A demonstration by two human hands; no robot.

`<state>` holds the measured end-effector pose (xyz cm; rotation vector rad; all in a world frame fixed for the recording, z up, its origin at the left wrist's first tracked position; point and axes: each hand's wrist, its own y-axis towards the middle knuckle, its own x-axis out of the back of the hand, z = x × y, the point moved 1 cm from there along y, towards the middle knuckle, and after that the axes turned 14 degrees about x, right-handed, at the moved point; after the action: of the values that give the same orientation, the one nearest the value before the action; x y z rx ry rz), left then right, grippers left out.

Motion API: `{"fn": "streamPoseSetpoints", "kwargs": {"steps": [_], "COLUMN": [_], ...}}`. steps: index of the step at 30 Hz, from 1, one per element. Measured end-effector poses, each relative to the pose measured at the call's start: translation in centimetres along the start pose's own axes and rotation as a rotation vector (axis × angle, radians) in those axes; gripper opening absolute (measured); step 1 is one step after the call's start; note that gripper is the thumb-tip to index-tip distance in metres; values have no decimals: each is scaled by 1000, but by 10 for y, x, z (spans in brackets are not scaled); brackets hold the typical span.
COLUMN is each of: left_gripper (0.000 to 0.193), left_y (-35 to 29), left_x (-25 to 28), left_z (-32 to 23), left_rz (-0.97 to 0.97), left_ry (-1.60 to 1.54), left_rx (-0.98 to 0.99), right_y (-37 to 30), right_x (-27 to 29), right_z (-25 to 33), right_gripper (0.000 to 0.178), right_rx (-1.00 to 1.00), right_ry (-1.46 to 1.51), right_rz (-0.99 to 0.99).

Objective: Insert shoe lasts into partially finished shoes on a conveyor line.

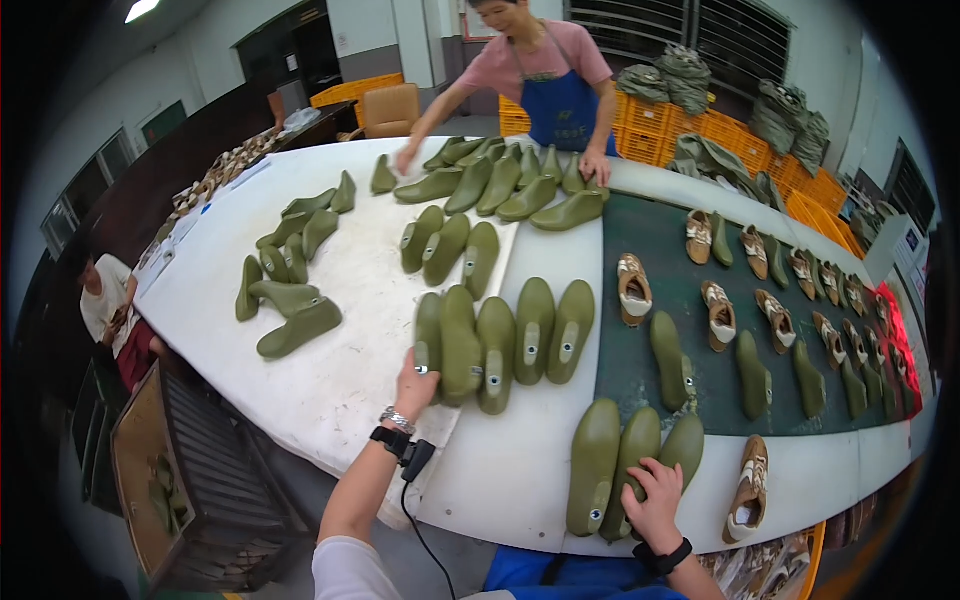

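Observation:
Green shoe lasts stand and lie in groups on the white table. My left hand [415, 388] grips the heel end of the leftmost shoe last [428, 332] in the middle row; another last [461, 340] leans close against it. At the near edge, my right hand [655, 505] curls over the heel part of the middle last [638, 440] in a group of three. One last [594, 455] of that group lies to its left and one [684, 446] to its right. Part of my right hand's grip is hidden behind its own back.
A green conveyor belt [630, 385] at the right carries brown-and-white sneakers and lasts; another sneaker [750, 485] lies near the front edge. Across the table a co-worker in a blue apron [562, 110] reaches over more lasts. A crate [225, 480] stands at the lower left.

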<state>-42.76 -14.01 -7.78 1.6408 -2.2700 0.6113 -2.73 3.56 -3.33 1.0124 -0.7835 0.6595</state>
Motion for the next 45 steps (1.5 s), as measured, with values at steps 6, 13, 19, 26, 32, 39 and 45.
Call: {"fn": "streamPoseSetpoints", "kwargs": {"steps": [6, 13, 19, 26, 32, 39, 45], "left_gripper": [59, 56, 45, 28, 31, 75, 69], "left_y": [64, 181, 185, 127, 146, 282, 340], "left_x": [30, 153, 173, 148, 159, 276, 250], "left_z": [-1, 35, 13, 44, 36, 124, 103], "left_rz": [88, -741, -595, -284, 55, -673, -503], "left_ry": [-22, 528, 520, 327, -6, -78, 422], "left_rx": [25, 82, 384, -276, -80, 90, 419], "right_y": [0, -1, 11, 22, 25, 30, 36], "right_x": [1, -2, 7, -4, -3, -4, -5], "right_z": [-1, 2, 17, 18, 18, 21, 23], "right_gripper": [25, 27, 26, 25, 24, 28, 28], "right_rx": [-12, -4, -51, -30, -6, -24, -80], "right_ry": [-11, -3, -44, -57, -59, -18, -27], "right_rz": [27, 48, 174, 169, 158, 230, 261]}}
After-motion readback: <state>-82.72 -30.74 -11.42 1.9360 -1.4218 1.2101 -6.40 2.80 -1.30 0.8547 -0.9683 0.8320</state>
